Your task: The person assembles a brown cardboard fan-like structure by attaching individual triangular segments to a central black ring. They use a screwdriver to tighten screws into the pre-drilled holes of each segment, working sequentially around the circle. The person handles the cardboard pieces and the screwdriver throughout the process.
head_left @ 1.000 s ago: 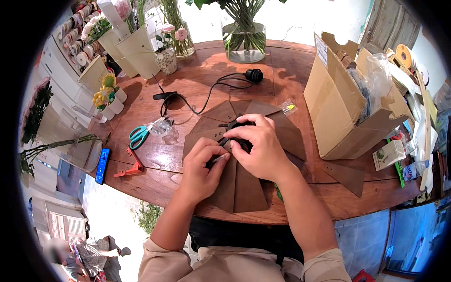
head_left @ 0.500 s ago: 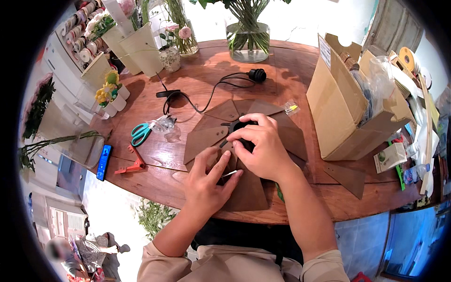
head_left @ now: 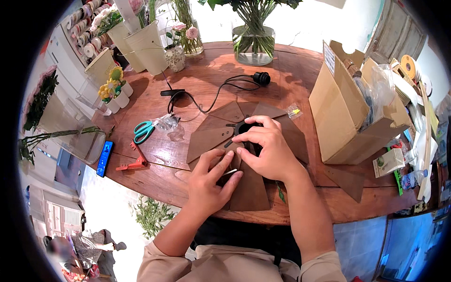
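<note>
Flat brown trapezoid panels (head_left: 210,141) fan out around a black round hub (head_left: 241,128) on the table. My right hand (head_left: 274,149) bends over the hub, fingers on its top and thumb close to the index fingertip; the hand hides much of the hub. At the near left of the fan, my left hand (head_left: 206,184) is closed, with a thin pale stick-like piece (head_left: 230,172) between thumb and fingers. Its fingertips rest by the inner ends of the panels. One loose brown panel (head_left: 346,181) lies to the right.
A cardboard box (head_left: 336,113) stands at the right. Teal-handled scissors (head_left: 143,132), a red plastic tool (head_left: 136,162) and a phone (head_left: 104,159) lie left. Behind the fan are a black cord with socket (head_left: 261,79), a small bag (head_left: 294,111) and a glass vase (head_left: 253,46).
The view has shifted slightly. My right thumb has drawn nearer its index fingertip at the hub. The left hand keeps the pale piece in about the same place.
</note>
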`<state>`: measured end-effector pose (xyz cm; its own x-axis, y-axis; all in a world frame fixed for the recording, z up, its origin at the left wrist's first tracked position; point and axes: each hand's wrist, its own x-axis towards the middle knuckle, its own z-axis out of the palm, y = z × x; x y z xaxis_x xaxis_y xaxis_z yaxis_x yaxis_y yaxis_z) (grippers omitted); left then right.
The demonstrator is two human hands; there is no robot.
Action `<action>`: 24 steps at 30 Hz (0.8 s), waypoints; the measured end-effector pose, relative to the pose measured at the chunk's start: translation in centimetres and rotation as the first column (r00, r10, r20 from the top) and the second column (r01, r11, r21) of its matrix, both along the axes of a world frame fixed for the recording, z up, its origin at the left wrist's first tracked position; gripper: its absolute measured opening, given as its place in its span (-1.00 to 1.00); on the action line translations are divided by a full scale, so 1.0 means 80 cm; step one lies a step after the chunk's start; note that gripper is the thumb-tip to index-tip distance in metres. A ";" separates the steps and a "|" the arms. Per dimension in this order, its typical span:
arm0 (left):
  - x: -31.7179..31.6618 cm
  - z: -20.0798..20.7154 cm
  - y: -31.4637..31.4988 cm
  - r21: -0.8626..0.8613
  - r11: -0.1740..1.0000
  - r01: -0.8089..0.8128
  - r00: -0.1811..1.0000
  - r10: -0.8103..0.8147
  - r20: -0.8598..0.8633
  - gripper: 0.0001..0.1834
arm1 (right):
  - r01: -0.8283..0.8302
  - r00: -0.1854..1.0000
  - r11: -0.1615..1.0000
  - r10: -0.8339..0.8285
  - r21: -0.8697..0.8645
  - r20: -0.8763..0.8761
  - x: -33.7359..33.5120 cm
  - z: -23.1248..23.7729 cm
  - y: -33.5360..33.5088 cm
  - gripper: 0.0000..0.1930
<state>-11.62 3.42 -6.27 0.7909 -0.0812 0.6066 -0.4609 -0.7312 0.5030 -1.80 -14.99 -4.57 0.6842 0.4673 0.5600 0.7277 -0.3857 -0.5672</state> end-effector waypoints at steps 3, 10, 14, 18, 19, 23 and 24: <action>0.002 0.004 0.011 -0.121 0.991 0.066 0.998 -0.068 -0.014 -0.49 | 0.007 1.000 1.000 -0.007 0.002 -0.005 -0.001 0.002 0.001 -0.80; -0.003 0.033 0.045 -0.158 0.981 0.116 0.974 -0.143 -0.174 -0.61 | 0.004 1.000 1.000 -0.004 0.013 -0.014 0.000 0.000 0.002 -0.83; -0.010 0.045 0.051 -0.068 0.992 0.104 0.979 -0.114 -0.168 -0.71 | 0.008 1.000 1.000 -0.008 0.019 -0.015 0.000 0.000 0.003 -0.83; -0.007 0.059 0.040 -0.024 0.993 0.114 0.988 -0.116 -0.097 -0.77 | 0.012 1.000 1.000 -0.012 0.019 -0.011 0.000 -0.001 0.003 -0.82; -0.005 0.060 0.038 -0.023 0.993 0.113 0.989 -0.115 -0.098 -0.77 | 0.018 1.000 1.000 -0.018 0.012 -0.006 0.000 0.000 0.004 -0.81; 0.002 0.064 0.032 0.014 0.990 0.144 0.987 -0.142 -0.070 -0.78 | 0.019 1.000 1.000 -0.019 0.013 -0.015 0.000 -0.003 0.002 -0.81; 0.003 0.065 0.032 0.031 0.989 0.144 0.987 -0.142 -0.074 -0.78 | 0.012 1.000 1.000 -0.012 0.025 -0.009 0.001 -0.004 0.003 -0.82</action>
